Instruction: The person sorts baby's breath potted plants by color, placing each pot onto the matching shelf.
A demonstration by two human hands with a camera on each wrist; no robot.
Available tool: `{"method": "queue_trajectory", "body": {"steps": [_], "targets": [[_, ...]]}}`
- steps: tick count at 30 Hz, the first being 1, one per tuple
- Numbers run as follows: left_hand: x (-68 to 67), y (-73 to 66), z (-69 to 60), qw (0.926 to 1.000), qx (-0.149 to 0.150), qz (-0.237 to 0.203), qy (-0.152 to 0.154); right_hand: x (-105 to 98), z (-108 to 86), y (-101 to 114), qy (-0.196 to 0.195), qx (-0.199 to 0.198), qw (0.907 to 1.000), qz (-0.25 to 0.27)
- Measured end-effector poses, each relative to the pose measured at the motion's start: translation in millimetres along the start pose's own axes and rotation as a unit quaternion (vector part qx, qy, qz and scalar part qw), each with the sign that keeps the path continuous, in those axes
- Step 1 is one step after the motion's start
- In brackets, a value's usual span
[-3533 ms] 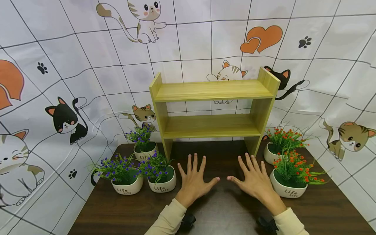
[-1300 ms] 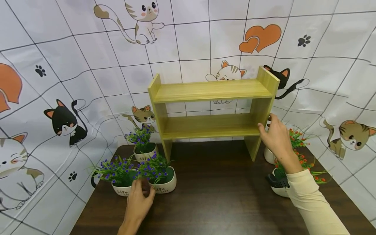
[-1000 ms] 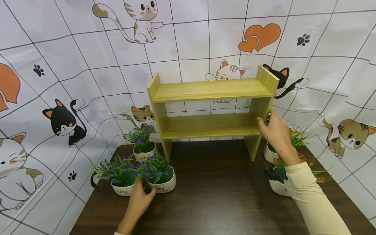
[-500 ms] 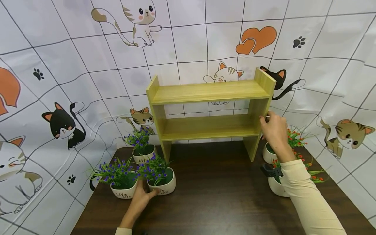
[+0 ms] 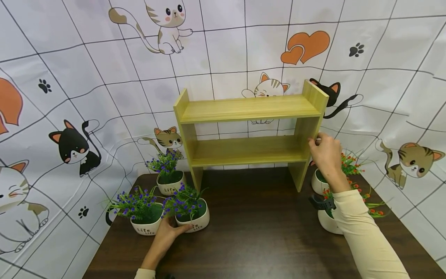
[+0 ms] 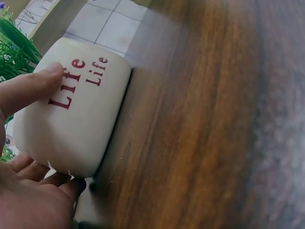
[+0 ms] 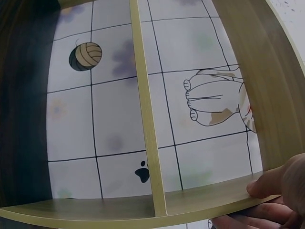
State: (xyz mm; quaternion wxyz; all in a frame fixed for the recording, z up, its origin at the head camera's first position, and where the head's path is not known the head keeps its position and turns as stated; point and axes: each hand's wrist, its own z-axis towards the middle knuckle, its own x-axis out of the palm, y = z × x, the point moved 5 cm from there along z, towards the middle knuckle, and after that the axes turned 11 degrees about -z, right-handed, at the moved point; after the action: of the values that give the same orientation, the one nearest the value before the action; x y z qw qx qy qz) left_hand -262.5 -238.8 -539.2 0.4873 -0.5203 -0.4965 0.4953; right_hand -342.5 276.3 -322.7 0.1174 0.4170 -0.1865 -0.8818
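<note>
My left hand grips a white oval flowerpot with purple flowers and green leaves. In the left wrist view its thumb lies across the red "Life" lettering on the pot, and the other fingers curl round the pot's end. My right hand holds the right side panel of a two-tier wooden shelf, at about the height of the lower board. The right wrist view shows the thumb on the panel's inner face and the fingers behind its edge. The shelf stands upright against the wall.
Two more purple-flowered pots, one in front and one behind, stand left. Two orange-flowered pots, one near and one far, are partly hidden by my right arm. All stand on a dark wooden table.
Both hands have left the tabletop: the left went to the purple-flowered pot and closed round it, the right went up to the shelf's side panel. The held pot has turned slightly.
</note>
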Motion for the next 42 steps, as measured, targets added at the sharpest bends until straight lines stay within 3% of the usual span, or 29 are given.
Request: {"method": "queue_trajectory", "body": {"steps": [14,22,29,36,42], "targets": [[1.5,4.2,1.2,1.0,0.007,-0.004,0.004,-1,-1.7,-2,0.002,0.003,1.0,-0.001],[3.6,1.6,2.4,0.9991,0.039,-0.008,0.013,-1,-1.3,-1,0.008,0.004,1.0,-0.001],[11.9,-5.0,1.4,0.9983,0.051,-0.004,0.026,-3,-0.7,-2,0.023,0.001,0.9997,-0.009],[22.3,-15.4,1.2,0.9993,0.034,-0.001,0.015,-3,-0.3,-1,0.027,0.003,0.9994,-0.019],[35.3,-28.6,2.7,0.9986,0.053,0.003,0.01,-3,-0.5,1,0.028,-0.001,0.9994,-0.022]]}}
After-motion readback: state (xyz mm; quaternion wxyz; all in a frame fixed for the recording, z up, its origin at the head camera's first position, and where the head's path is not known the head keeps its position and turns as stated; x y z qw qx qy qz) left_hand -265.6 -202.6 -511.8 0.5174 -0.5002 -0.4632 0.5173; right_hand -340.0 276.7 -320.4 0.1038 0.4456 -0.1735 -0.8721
